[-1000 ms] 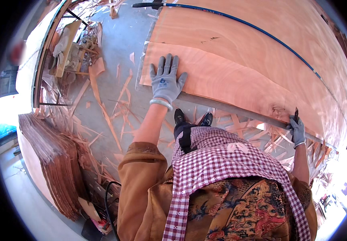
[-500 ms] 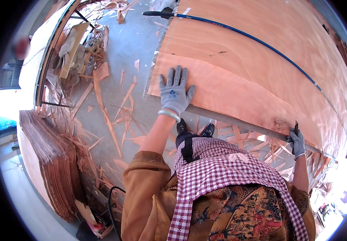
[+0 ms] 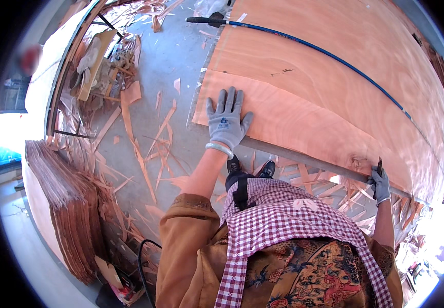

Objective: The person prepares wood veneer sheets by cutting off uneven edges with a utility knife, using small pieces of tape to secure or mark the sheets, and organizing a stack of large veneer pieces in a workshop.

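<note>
My left hand [image 3: 227, 120], in a grey glove with a pale bangle at the wrist, lies flat with fingers spread on a pinkish veneer sheet [image 3: 288, 113] near its left end. On the right, along the sheet's near edge, my right hand [image 3: 380, 182], also gloved, is closed on a small dark blade-like tool [image 3: 379, 165] standing upright beside a knot in the wood. A long blue rod [image 3: 324, 46] with a black end lies across the larger sheet surface farther back.
A bundle of veneer sheets [image 3: 68, 210] stands at lower left. At upper left is a board-topped frame [image 3: 52, 66] with scrap piled beside it. Thin wood offcuts [image 3: 129, 133] litter the grey floor [image 3: 160, 51] around my feet. A black cable [image 3: 142, 251] loops near my left arm.
The whole view has shifted, putting board and hands lower and slightly right in the picture. My left hand stays spread on the sheet and my right keeps the tool at the edge.
</note>
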`<state>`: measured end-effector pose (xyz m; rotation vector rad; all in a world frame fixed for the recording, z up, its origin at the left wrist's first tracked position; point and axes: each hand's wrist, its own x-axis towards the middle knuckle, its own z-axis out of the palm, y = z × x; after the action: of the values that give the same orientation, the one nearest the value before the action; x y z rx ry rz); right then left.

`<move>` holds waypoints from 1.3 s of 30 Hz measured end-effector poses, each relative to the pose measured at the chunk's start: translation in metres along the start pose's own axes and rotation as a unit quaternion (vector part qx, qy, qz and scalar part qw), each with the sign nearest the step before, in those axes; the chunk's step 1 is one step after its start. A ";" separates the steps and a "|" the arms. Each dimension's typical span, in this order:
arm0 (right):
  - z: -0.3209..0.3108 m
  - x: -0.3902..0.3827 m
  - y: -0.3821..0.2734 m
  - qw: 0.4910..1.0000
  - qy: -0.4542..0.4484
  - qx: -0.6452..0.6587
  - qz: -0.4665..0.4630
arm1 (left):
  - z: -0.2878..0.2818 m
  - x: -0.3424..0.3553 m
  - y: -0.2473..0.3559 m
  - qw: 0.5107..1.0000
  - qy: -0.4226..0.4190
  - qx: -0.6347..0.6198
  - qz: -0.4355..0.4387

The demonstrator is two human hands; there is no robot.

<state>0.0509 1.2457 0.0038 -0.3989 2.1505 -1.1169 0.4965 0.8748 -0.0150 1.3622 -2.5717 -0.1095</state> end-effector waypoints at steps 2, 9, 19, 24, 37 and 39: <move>0.011 -0.007 -0.017 1.000 -0.026 0.008 0.008 | 0.002 -0.003 -0.002 1.000 0.001 0.002 -0.006; 0.004 -0.009 -0.022 0.999 -0.029 -0.023 0.039 | 0.002 -0.001 -0.026 0.998 -0.041 -0.040 0.021; -0.001 0.000 -0.010 0.999 -0.030 -0.030 0.010 | 0.006 -0.005 -0.025 0.999 0.016 0.005 0.048; -0.002 -0.008 -0.023 0.995 -0.054 -0.071 0.039 | 0.005 -0.004 -0.026 0.999 0.016 -0.007 0.042; 0.179 -0.026 -0.199 0.930 -0.274 -0.221 -0.103 | -0.028 0.026 -0.032 0.992 -0.109 -0.021 -0.053; 0.239 -0.013 -0.216 0.893 -0.347 -0.246 -0.149 | -0.029 0.033 -0.034 0.989 -0.132 -0.006 -0.066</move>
<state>0.2167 0.9814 0.0871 -1.1949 1.7085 -0.4300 0.5126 0.8296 0.0134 1.6091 -2.6808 -0.3502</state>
